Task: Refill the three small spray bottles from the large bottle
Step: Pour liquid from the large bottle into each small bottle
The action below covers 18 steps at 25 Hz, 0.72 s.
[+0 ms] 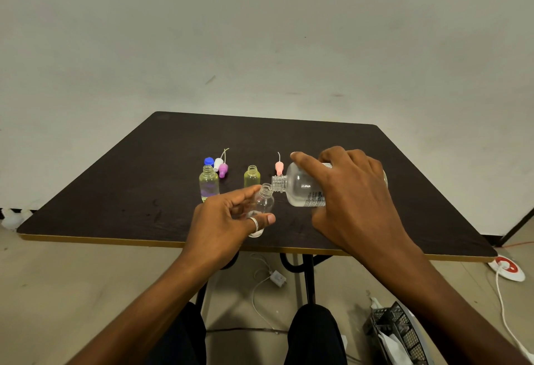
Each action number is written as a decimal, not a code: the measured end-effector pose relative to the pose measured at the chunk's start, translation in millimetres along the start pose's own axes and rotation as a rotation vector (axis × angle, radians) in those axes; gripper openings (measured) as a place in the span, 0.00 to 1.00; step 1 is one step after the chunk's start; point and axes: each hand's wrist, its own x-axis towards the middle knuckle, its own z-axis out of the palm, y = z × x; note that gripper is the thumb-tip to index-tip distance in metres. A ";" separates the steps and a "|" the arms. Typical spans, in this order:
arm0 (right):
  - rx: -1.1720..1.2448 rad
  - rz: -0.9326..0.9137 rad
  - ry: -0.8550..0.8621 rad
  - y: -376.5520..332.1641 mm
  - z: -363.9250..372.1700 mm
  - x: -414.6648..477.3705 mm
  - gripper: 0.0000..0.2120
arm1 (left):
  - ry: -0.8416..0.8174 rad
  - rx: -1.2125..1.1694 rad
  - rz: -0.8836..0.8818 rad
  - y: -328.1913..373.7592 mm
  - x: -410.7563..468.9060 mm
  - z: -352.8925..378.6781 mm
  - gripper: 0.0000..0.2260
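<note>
My right hand (355, 191) grips the large clear bottle (300, 188), tipped on its side with its open neck pointing left. The neck touches the mouth of a small clear bottle (264, 203), which my left hand (228, 220) holds tilted above the dark table (115, 197). Two other small open bottles stand further back: a clear one (209, 182) at the left and a yellowish one (252, 177) in the middle. A pink spray top (279, 167) lies behind the large bottle's neck.
A blue cap (208, 161), a white spray top (218, 163) and a purple spray top (223, 170) lie together behind the left bottle. On the floor are a white charger cable (277, 278), a power strip (507, 268) and a dark crate (396, 333).
</note>
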 end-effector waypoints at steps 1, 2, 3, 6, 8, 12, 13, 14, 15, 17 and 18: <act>0.000 0.000 0.003 0.0 0.0 -0.1 0.42 | -0.001 0.002 0.001 -0.1 -0.1 0.0 0.26; -0.002 0.001 0.001 0.0 0.1 -0.2 0.42 | -0.002 0.003 0.003 -0.1 0.0 0.1 0.26; -0.006 0.001 -0.002 0.1 0.3 -0.3 0.42 | -0.001 0.004 0.004 -0.3 0.2 0.1 0.26; 0.003 -0.002 0.005 -0.2 1.6 -0.2 0.42 | 0.004 0.013 0.002 -1.1 0.2 -0.4 0.26; -0.002 -0.007 0.005 -0.3 1.1 -0.2 0.42 | 0.006 0.017 0.001 -2.1 0.7 -0.3 0.27; -0.003 -0.016 0.010 0.5 0.2 -0.4 0.41 | 0.002 0.019 -0.001 -2.5 1.9 0.1 0.27; -0.001 -0.015 0.012 0.6 0.7 -0.4 0.41 | 0.001 0.017 -0.002 -2.6 1.8 0.2 0.27; -0.001 -0.014 0.011 0.4 1.2 -0.2 0.41 | -0.001 0.015 -0.002 -2.8 1.8 0.2 0.27; -0.004 -0.013 0.010 0.3 1.9 0.1 0.42 | -0.001 0.015 -0.003 -2.9 1.7 0.3 0.27; 0.005 -0.010 0.010 0.7 3.6 0.5 0.42 | 0.002 0.019 -0.007 -3.1 1.3 0.3 0.27; 0.021 -0.007 0.010 0.9 4.3 0.6 0.42 | 0.005 0.020 -0.004 -3.4 1.2 0.4 0.27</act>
